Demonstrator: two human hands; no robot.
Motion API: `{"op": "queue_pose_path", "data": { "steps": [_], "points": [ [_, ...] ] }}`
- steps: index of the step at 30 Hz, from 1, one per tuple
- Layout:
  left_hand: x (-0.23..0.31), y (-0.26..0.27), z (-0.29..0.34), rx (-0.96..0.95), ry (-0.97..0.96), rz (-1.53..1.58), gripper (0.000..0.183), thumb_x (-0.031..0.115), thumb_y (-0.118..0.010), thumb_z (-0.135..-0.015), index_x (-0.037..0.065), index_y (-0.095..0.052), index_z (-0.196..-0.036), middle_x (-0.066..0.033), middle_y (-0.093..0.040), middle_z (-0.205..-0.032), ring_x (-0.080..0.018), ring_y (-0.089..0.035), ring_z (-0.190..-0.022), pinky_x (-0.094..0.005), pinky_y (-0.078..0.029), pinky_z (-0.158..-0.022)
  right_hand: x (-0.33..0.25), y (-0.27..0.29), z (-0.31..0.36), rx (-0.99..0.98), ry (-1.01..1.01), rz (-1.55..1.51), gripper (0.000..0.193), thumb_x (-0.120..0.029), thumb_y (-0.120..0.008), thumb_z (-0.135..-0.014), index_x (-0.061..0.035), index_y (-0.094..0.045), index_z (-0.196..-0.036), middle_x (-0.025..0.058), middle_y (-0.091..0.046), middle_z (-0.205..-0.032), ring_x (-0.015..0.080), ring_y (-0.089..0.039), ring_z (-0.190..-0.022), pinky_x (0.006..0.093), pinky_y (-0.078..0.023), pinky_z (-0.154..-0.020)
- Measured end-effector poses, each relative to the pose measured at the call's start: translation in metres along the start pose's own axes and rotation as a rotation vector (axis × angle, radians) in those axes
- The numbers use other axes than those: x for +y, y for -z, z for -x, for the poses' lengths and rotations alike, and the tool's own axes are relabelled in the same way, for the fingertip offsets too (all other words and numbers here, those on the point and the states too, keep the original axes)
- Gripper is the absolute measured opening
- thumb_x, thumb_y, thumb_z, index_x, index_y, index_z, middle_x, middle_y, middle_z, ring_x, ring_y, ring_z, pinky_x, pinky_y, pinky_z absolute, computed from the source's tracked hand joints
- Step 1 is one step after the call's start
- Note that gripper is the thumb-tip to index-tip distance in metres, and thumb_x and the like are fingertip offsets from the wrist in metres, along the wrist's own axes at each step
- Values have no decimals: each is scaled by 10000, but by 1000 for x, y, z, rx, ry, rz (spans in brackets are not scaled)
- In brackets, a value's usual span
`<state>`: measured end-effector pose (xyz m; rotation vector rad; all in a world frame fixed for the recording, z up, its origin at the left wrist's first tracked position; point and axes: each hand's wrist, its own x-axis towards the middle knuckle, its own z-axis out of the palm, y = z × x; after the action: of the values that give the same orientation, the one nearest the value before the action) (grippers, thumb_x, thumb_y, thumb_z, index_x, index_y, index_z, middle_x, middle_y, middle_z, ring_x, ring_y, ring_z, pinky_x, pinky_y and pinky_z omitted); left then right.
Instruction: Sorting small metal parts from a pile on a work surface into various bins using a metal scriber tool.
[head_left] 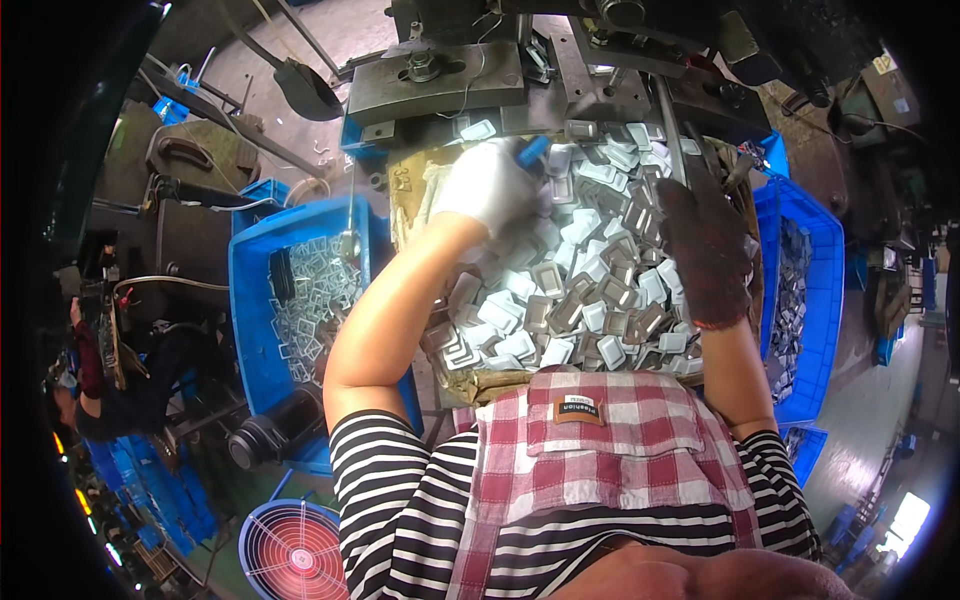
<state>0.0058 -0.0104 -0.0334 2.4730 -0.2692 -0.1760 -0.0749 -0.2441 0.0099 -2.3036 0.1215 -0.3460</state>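
My left hand (487, 188), in a white glove, is closed on a short blue handle-like thing (533, 151) at the far edge of a heap of small parts. What the blue thing ends in is hidden. The heap (560, 290) is made of small rectangular pieces, whitish on one face and grey-brown on the other, spread over a worktop. My right hand (706, 250), in a dark glove, is over the heap's right side. A long metal bar (669, 125) runs down to its fingers. Dark glove against dark background hides whether those fingers grip the bar.
Ahead is a heavy machine with a bolted steel block (435, 85). A blue bin (300, 225) with thin rectangular frames stands left, and another blue bin (815, 330) of metal pieces stands right. A red fan (297, 558) sits lower left. Another person (150, 375) is far left.
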Motion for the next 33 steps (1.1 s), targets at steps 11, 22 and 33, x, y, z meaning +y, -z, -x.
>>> {"op": "queue_pose_path", "data": {
  "steps": [11, 22, 33],
  "points": [
    [-24, -3, 0, 164, 125, 551, 476, 285, -779, -866, -32, -609, -1177, -53, -689, -864, -73, -597, -656, -230, -501, -596, 6, -5, -19, -172, -20, 56, 227, -247, -624, -938, -57, -631, -1062, 122, -670, -759, 299, -658, -750, 391, -526, -759],
    [-29, 4, 15, 119, 239, 837, 364, 217, -780, -864, 16, -617, -1119, -77, -701, -884, -126, -646, -634, -264, -505, -558, 16, 22, -13, -171, 159, 196, 310, -106, -675, -849, -101, -643, -1158, 92, -613, -996, 225, -642, -784, 348, -515, -680],
    [-22, 3, 23, -4, 347, 986, 323, 199, -759, -878, 26, -611, -1107, -67, -679, -828, -120, -598, -568, -266, -489, -467, -27, 17, 71, -422, -350, -405, 430, -120, -631, -944, -65, -588, -1368, 19, -678, -765, 47, -543, -523, 233, -452, -459]
  ]
}}
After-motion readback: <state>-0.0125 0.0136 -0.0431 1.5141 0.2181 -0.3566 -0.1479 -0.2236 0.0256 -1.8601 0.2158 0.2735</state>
